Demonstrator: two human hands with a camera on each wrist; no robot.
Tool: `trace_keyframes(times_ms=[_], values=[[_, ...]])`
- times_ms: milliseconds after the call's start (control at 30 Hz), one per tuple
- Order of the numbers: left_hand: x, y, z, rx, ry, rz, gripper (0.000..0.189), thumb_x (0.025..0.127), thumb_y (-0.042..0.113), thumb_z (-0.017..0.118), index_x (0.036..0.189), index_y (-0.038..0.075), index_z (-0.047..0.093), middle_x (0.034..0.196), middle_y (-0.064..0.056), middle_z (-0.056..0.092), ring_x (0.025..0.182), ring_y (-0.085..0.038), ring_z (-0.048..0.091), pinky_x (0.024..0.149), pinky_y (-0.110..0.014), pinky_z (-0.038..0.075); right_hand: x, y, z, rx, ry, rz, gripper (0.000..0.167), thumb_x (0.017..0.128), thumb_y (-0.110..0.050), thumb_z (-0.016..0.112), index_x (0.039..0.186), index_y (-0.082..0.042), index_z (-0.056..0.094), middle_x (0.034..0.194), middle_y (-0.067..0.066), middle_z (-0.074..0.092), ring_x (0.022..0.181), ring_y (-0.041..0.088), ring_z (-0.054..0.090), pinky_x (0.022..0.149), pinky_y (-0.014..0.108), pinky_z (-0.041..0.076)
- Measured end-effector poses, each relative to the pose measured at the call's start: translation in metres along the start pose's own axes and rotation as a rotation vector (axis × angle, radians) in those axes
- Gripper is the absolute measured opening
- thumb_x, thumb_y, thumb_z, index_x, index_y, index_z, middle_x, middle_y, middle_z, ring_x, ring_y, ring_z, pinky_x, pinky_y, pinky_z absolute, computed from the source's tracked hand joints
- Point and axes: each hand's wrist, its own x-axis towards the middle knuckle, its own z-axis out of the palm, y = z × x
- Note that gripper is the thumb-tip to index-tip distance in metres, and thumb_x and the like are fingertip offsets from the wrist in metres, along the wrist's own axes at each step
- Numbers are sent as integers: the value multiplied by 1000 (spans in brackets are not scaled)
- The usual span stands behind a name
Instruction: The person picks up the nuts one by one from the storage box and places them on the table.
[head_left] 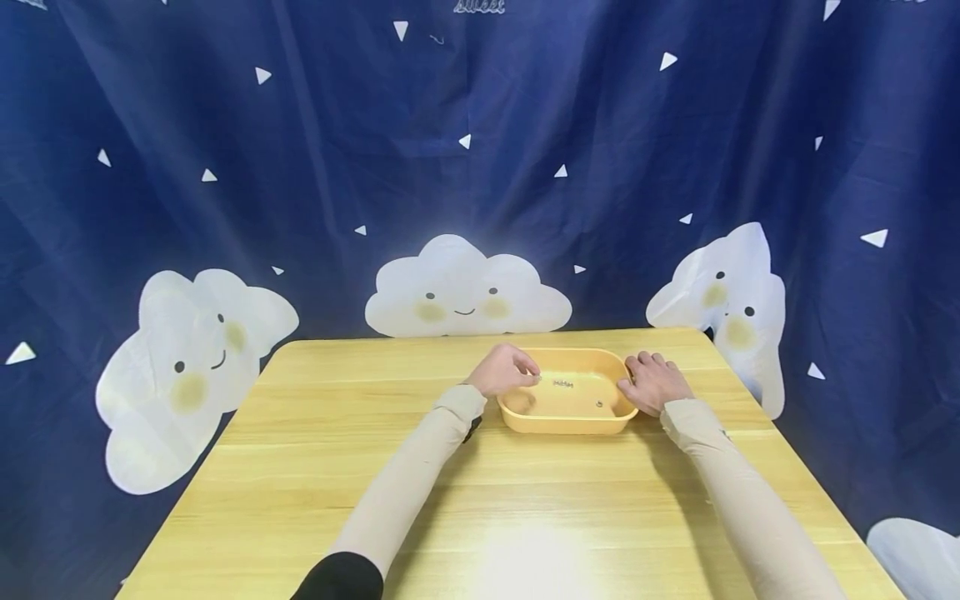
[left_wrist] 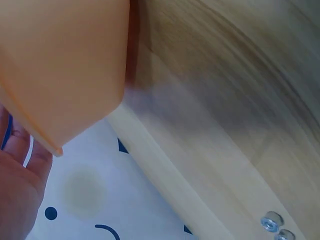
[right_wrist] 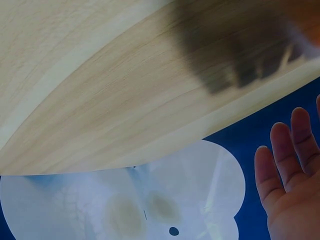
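Observation:
A yellow-orange plastic tub stands on the far part of the table. Over its left rim reaches my left hand, thumb and forefinger pinching a tiny silvery piece whose kind is too small to tell. On the tub floor lie a short row of small metal pieces and a lone metal piece. My right hand holds the right rim, thumb over the inside and fingers outside. The right wrist view shows several of its fingers fairly straight; the thumb is out of that frame.
The wooden table ends at a dark blue curtain with white clouds. Small shiny metal pieces appear in the lower right of the left wrist view. A bright glare lies near the table's front.

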Motion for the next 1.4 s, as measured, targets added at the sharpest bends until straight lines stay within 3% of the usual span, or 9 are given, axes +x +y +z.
trace_keyframes(times_ms=[233,467,700,1033,1400], values=[[-4,3,-8,-8,30,9,10,88,16,81,97,11,82,102,-3,81,86,-8,66,82,-24,53,1,2,1,-1,-4,-5,48,98,-34,46,128,0,60,131,26,60,121,49,54,96,66,45],[-8,2,-13,-13,45,24,18,88,15,80,103,5,81,105,-5,81,91,-12,68,87,-29,53,1,3,3,1,3,-7,47,98,-34,46,128,0,61,132,27,60,121,50,54,96,66,45],[-14,0,-21,-44,65,-13,20,88,18,79,104,5,80,109,-4,80,95,-15,68,91,-34,52,0,2,4,5,16,-5,45,98,-33,48,125,0,62,130,26,61,119,49,55,94,65,46],[-25,-7,-36,-73,117,-30,13,87,17,81,99,12,81,107,-4,79,105,-21,69,109,-53,48,0,1,1,-2,11,-8,46,97,-32,48,128,1,61,131,26,61,121,49,55,95,66,46],[-41,-15,-51,-49,157,-37,13,86,17,82,99,14,81,101,-1,79,97,-19,67,104,-52,48,2,3,5,-7,19,-18,49,97,-34,45,127,1,61,130,26,61,120,49,55,94,66,46]])
